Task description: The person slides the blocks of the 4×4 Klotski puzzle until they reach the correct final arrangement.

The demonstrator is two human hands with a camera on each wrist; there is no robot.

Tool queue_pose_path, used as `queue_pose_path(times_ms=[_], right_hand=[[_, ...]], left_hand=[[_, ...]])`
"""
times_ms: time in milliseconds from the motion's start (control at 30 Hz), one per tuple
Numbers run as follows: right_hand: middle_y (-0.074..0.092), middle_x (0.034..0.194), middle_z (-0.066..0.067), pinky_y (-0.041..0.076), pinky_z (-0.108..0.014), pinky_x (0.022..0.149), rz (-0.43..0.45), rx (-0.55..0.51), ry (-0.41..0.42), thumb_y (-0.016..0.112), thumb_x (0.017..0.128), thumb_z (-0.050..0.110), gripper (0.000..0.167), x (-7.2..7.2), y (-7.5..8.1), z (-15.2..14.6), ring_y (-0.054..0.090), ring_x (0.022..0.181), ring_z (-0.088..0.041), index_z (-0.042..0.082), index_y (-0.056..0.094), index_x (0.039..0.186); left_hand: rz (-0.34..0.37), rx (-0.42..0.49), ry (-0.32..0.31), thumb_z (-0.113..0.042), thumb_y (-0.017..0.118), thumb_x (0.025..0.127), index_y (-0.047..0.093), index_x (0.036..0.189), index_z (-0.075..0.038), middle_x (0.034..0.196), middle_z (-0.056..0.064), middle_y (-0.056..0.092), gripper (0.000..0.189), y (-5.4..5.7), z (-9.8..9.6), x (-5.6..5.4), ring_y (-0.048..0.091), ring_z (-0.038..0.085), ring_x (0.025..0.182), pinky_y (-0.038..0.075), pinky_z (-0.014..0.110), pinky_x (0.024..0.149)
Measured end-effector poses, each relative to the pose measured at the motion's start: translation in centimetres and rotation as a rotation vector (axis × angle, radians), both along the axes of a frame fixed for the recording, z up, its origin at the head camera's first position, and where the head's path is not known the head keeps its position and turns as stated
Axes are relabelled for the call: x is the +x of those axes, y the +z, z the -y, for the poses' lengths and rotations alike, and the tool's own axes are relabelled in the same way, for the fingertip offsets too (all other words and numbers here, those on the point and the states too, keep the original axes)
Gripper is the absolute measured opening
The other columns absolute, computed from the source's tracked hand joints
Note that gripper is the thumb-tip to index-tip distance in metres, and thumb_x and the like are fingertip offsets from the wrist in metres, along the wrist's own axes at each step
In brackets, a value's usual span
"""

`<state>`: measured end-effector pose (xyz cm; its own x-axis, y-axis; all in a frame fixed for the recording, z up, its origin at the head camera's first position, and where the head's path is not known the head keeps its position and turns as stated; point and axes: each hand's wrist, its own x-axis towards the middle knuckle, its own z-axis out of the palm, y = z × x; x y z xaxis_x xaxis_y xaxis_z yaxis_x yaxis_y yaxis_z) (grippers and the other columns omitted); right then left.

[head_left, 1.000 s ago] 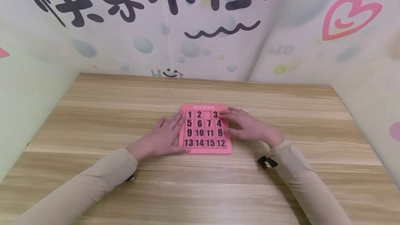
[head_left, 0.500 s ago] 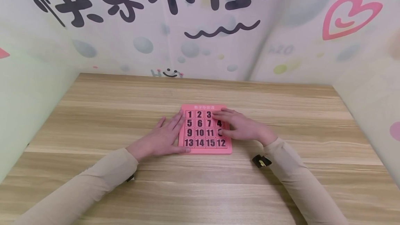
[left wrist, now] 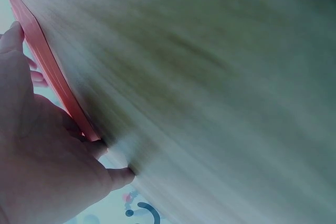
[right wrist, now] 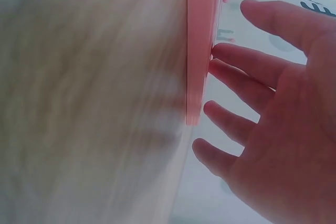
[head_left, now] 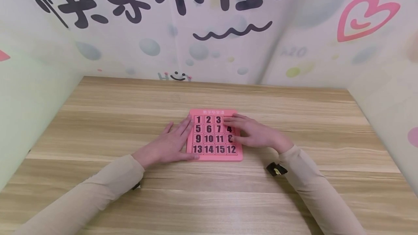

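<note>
A pink sliding number puzzle (head_left: 215,157) lies flat on the wooden table (head_left: 209,198). Its tile 3 (head_left: 218,119) sits right beside tile 2 (head_left: 208,119) in the top row. My left hand (head_left: 166,144) rests along the puzzle's left side, fingers straight and thumb on the near left corner. From the right, my right hand (head_left: 256,130) reaches over the frame with fingers spread. Its fingertips are by the top right corner and partly cover tile 4 (head_left: 229,129) and tile 8 (head_left: 230,138). In the right wrist view the middle fingertips touch or nearly touch the pink frame (right wrist: 198,51).
Behind the table stands a white printed wall (head_left: 176,46) with black characters and a pink heart (head_left: 365,17). Pale side walls (head_left: 32,100) close in the left and right. A small black object (head_left: 277,169) is at the right sleeve's cuff.
Tile 3 has slid left against tile 2, closing the gap between them. My right hand moved left over the puzzle, then drew back slightly. The left hand stayed put.
</note>
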<state>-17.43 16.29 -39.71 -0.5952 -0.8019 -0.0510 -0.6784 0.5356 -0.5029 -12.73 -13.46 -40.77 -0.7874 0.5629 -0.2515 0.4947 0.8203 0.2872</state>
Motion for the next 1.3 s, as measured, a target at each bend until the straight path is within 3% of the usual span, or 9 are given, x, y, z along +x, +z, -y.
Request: queue_pose_path(times_ms=[300,767,1300], right_hand=[[0.04,0.148,-0.018,0.017,-0.056,0.113,-0.012,0.016,-0.013,0.059,0.096,0.023,0.054,0.8,-0.1,-0.9,0.025,0.139,-0.043,-0.002,0.045,0.142],[0.043,0.146,-0.019,0.021,-0.057,0.111,-0.101,0.037,0.018,0.058,0.096,0.02,0.045,2.1,0.4,-1.9,0.03,0.136,-0.046,0.001,0.053,0.137],[0.042,0.146,-0.02,0.023,-0.057,0.111,-0.084,0.005,0.017,0.06,0.094,0.018,0.047,1.9,-0.1,-2.3,0.033,0.135,-0.043,0.0,0.052,0.137]], left_hand=[[0.0,0.003,-0.001,-0.071,0.048,0.086,0.003,0.153,0.002,0.159,0.015,-0.008,0.108,0.0,0.0,-0.1,0.002,0.03,0.145,0.0,0.053,0.115],[0.007,0.002,0.001,-0.071,0.048,0.086,0.002,0.153,0.002,0.159,0.014,-0.009,0.109,-0.1,0.0,-0.1,0.0,0.029,0.145,-0.001,0.053,0.115],[-0.004,-0.006,-0.001,-0.072,0.049,0.086,0.001,0.153,0.001,0.159,0.014,-0.009,0.11,-0.2,-0.1,-0.1,0.0,0.028,0.146,0.001,0.053,0.115]])
